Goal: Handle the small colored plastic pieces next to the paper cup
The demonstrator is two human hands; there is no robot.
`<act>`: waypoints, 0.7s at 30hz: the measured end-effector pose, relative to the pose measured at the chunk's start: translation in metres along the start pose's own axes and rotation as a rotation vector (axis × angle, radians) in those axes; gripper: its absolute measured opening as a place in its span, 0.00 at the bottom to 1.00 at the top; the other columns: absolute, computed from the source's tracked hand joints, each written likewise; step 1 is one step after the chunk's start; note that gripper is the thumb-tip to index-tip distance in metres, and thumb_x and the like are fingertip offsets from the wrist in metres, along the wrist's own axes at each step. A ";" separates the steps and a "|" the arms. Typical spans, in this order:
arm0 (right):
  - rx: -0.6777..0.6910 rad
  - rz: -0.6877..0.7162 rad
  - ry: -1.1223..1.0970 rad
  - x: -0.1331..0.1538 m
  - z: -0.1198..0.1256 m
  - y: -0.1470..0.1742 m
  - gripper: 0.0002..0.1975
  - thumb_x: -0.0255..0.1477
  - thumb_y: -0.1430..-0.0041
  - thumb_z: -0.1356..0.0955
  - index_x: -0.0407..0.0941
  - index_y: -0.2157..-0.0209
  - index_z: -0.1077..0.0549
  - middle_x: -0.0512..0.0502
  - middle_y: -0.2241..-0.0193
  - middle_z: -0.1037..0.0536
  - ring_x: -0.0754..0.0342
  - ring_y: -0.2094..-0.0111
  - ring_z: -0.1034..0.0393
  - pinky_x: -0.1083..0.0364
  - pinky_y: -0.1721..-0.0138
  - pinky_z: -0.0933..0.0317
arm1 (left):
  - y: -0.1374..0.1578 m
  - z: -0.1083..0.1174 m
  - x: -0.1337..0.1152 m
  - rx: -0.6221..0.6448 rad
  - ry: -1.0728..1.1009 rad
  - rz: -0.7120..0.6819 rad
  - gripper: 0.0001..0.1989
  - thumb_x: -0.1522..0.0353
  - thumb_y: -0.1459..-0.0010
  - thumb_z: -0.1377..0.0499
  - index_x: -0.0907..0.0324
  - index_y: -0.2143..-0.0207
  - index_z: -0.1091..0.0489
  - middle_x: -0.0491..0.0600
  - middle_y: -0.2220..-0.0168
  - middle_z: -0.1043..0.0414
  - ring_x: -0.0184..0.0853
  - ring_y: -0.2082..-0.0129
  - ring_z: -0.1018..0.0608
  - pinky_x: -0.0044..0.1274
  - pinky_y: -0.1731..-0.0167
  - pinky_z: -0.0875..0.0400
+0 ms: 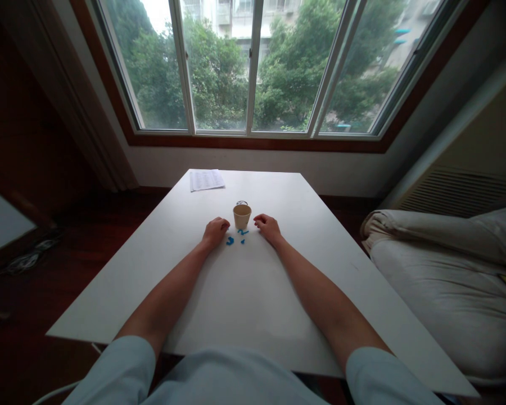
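A light brown paper cup point(242, 218) stands upright on the white table point(244, 304) between my two hands. My left hand point(216, 232) rests on the tabletop just left of the cup, its fingers curled in and nothing seen in them. On the other side, my right hand point(267, 228) lies with bent fingers turned toward the cup, apart from it, also with nothing visible in the grip. Several small blue pieces lie in front of the cup, among them a larger blue piece point(230, 241) near my left hand and a smaller blue piece point(243, 242).
Behind the cup lies a thin dark looped object point(242, 202), too small to name. Printed paper sheets point(206, 180) lie at the table's far left corner. A window point(253, 67) is beyond the table. To the right stands a cloth-covered sofa point(442, 281).
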State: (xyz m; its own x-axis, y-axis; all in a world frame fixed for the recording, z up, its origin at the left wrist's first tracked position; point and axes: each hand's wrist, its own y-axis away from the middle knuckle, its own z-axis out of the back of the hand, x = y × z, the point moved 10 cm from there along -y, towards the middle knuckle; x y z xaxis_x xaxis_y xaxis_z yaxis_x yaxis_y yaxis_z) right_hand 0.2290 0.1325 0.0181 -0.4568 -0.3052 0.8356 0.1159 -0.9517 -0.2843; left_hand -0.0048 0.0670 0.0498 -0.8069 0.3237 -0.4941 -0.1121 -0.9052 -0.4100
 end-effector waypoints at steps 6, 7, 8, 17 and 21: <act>0.007 0.000 0.007 0.001 0.000 0.001 0.12 0.31 0.45 0.36 0.46 0.62 0.22 0.50 0.70 0.21 0.58 0.71 0.30 0.60 0.69 0.35 | 0.000 -0.001 -0.001 0.016 -0.010 0.020 0.11 0.73 0.40 0.45 0.57 0.63 0.22 0.50 0.60 0.25 0.33 0.62 0.24 0.24 0.59 0.31; 0.007 0.000 0.008 0.001 0.000 0.001 0.12 0.31 0.45 0.35 0.46 0.62 0.22 0.50 0.70 0.21 0.58 0.71 0.30 0.60 0.69 0.35 | 0.001 -0.001 -0.001 0.022 -0.018 0.019 0.11 0.74 0.41 0.45 0.57 0.63 0.23 0.50 0.60 0.25 0.33 0.62 0.24 0.24 0.59 0.31; 0.006 0.001 0.009 0.002 0.000 0.001 0.12 0.31 0.45 0.35 0.46 0.62 0.22 0.50 0.70 0.21 0.58 0.71 0.30 0.60 0.69 0.35 | 0.001 -0.002 -0.001 0.028 -0.025 0.016 0.11 0.74 0.41 0.45 0.57 0.63 0.23 0.51 0.60 0.25 0.33 0.62 0.24 0.24 0.59 0.31; 0.008 0.018 0.036 0.003 0.001 0.000 0.12 0.30 0.45 0.35 0.46 0.62 0.22 0.50 0.70 0.20 0.58 0.70 0.29 0.60 0.67 0.35 | 0.003 -0.011 -0.007 0.087 -0.069 -0.034 0.09 0.73 0.41 0.42 0.57 0.63 0.22 0.52 0.60 0.28 0.35 0.59 0.23 0.26 0.57 0.30; 0.008 0.020 0.034 0.003 0.001 0.000 0.12 0.30 0.45 0.35 0.46 0.62 0.22 0.50 0.70 0.20 0.58 0.69 0.29 0.60 0.66 0.34 | 0.004 -0.011 -0.007 0.070 -0.069 -0.048 0.09 0.73 0.41 0.42 0.57 0.61 0.23 0.52 0.60 0.28 0.35 0.60 0.23 0.26 0.58 0.30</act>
State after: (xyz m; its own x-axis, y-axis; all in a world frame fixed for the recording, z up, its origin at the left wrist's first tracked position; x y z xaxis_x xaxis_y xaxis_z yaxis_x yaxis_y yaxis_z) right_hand 0.2285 0.1312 0.0211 -0.4840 -0.3230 0.8133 0.1321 -0.9457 -0.2970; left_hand 0.0067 0.0645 0.0433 -0.8376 0.3491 -0.4201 -0.1894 -0.9070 -0.3760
